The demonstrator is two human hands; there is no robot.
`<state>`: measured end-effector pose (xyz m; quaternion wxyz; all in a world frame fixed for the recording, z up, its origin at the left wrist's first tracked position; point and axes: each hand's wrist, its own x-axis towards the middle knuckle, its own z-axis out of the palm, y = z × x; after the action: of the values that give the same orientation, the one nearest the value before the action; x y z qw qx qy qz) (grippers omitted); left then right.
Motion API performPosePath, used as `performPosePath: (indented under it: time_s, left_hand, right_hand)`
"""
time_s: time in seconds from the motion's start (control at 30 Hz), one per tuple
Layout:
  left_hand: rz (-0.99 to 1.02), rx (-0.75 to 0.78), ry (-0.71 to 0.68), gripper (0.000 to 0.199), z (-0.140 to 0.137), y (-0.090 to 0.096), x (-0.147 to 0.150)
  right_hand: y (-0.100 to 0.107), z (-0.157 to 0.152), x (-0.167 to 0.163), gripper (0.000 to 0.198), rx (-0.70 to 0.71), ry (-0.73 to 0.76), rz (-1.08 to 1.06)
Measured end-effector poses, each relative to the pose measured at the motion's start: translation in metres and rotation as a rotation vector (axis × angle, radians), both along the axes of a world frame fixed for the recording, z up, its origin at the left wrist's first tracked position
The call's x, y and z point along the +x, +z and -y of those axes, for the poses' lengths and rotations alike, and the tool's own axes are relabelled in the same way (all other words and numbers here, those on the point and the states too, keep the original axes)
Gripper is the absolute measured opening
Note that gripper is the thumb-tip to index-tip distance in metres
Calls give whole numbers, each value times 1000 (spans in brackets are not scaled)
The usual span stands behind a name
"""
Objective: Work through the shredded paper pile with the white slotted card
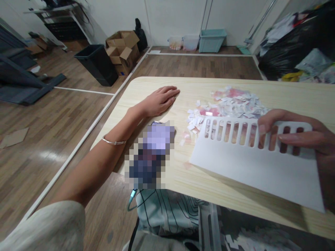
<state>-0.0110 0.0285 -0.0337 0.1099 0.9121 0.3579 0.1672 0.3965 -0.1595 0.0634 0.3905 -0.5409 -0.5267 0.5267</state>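
My left hand [161, 100] lies flat on the pale wood-grain table [180, 170], fingers stretched out and nothing in them. My right hand [309, 136] grips a white plastic panel [256, 167] by its slotted edge, with the thumb and a finger at the slots. The panel is tilted, its solid part towards me. Just beyond it lies a loose heap of small white and pinkish paper-like pieces [238, 103], partly hidden by the panel. A phone [154, 150], blurred out in the picture, rests near the left forearm.
A teal cable [132, 195] hangs at the near edge. Below the table, a grey container [209, 223] holds more pieces. Behind stand a black bin [98, 64], cardboard boxes [121, 50], a teal tub [212, 40] and black bags [290, 52].
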Motion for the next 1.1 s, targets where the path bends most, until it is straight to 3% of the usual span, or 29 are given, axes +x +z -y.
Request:
performPosePath:
  time_s: [0.1, 0.33, 0.57, 1.1]
  left_hand:
    - [-2, 3, -1, 69, 0, 1, 0]
    - [-8, 6, 7, 69, 1, 2, 2]
    - [-5, 7, 4, 69, 1, 0, 0]
    - [-4, -2, 7, 69, 1, 1, 1]
  right_hand:
    - [2, -1, -2, 11, -60, -26, -77]
    - [4, -2, -5, 17, -147, 86, -101]
    - [2, 0, -2, 14, -69, -42, -37]
    - [-6, -1, 5, 22, -77, 52, -11]
